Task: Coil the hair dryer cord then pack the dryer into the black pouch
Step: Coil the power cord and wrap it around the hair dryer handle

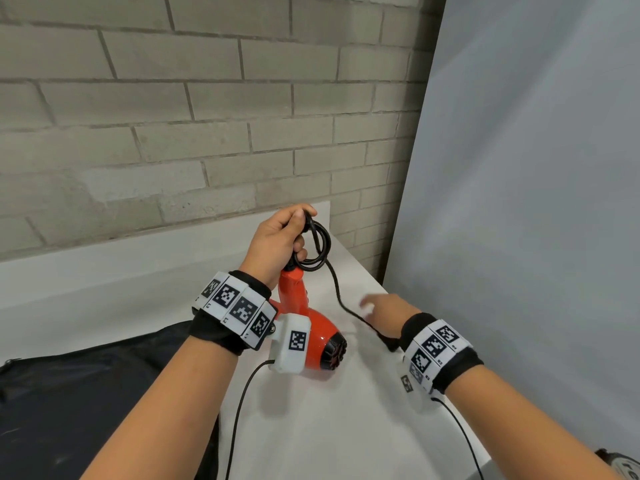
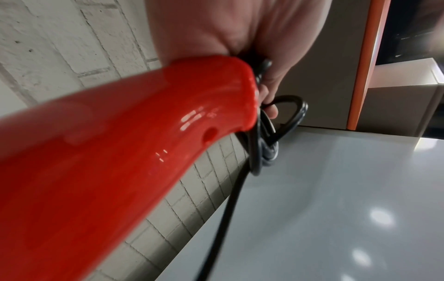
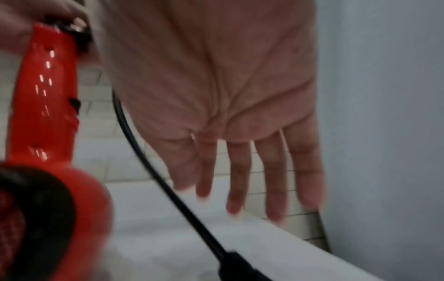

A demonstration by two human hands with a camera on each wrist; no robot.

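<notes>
The left hand (image 1: 277, 240) gripped the coiled loops of the cord (image 1: 317, 247) at the end of the dryer's (image 1: 311, 327) handle, so the red dryer hung below the fist with its nozzle low over the table (image 1: 346, 427). The loose cord ran down from the loops to the right hand (image 1: 388, 306), whose fingers (image 3: 240, 171) were spread straight and held nothing. The pouch (image 1: 86, 393) lay at the left, partly cut off. The right hand was blurred, and its wristband hid the cord's far end.
</notes>
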